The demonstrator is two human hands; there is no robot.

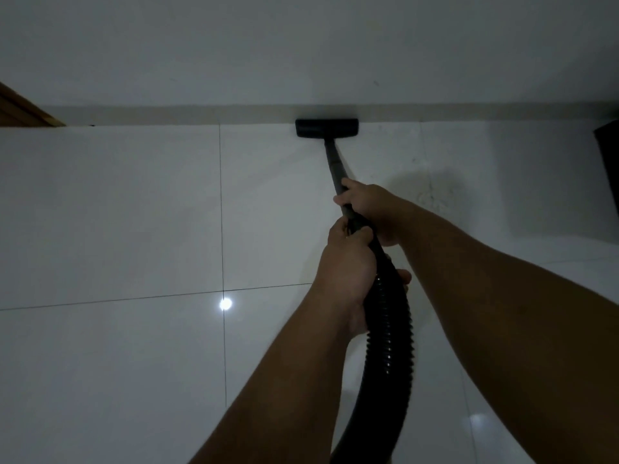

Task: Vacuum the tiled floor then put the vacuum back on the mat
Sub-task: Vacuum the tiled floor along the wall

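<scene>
The black vacuum floor head (327, 128) lies flat on the glossy white tiled floor (110, 209), pressed against the skirting of the far wall. A dark wand (333, 162) runs from it back to my hands. My right hand (366, 204) grips the wand further forward. My left hand (346, 262) grips it just behind, where the ribbed black hose (388, 333) begins. The hose curves down out of the bottom of the view. The vacuum body and the mat are out of sight.
A white wall (301, 45) with a beige skirting strip (167, 114) closes off the far side. A wooden frame (23, 110) shows at the far left. A dark object (608, 155) stands at the right edge. A ceiling light reflects off the tiles.
</scene>
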